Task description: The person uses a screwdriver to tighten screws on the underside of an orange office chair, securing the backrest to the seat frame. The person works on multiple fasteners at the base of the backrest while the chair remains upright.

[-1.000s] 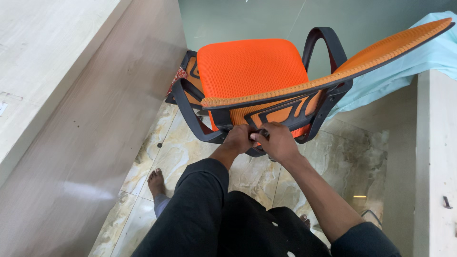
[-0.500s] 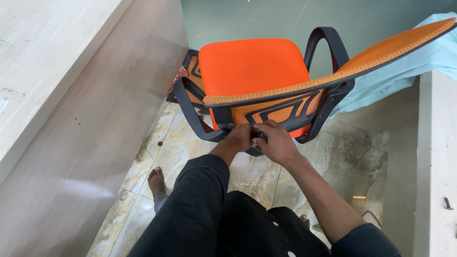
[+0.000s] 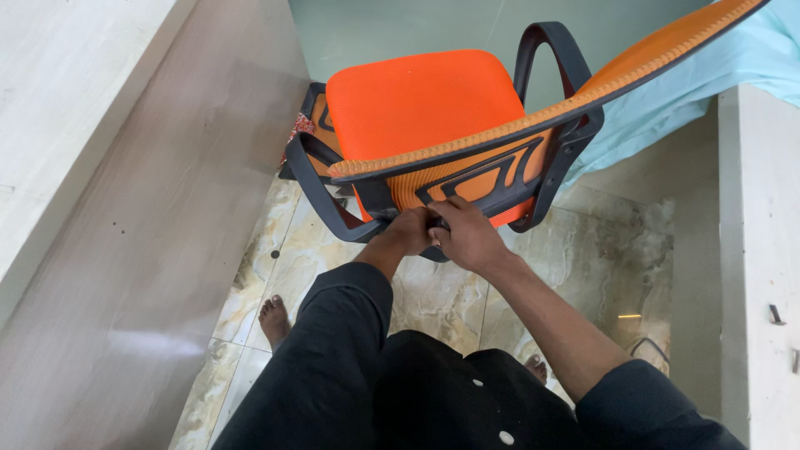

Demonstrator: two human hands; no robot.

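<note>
Hands together low behind orange office chair (image 3: pixel 421 104): left hand (image 3: pixel 410 233) and right hand (image 3: pixel 468 237), fingers curled on black back frame (image 3: pixel 487 179). Chair on marble floor (image 3: pixel 600 250), against green wall.

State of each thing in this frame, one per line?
Orange chair: backrest toward the camera, seat bare.
Black frame: gripped at its lower edge by both hands.
Left hand: closed on the frame.
Right hand: closed on the frame beside it.
Blue cloth: draped behind the chair.
</note>
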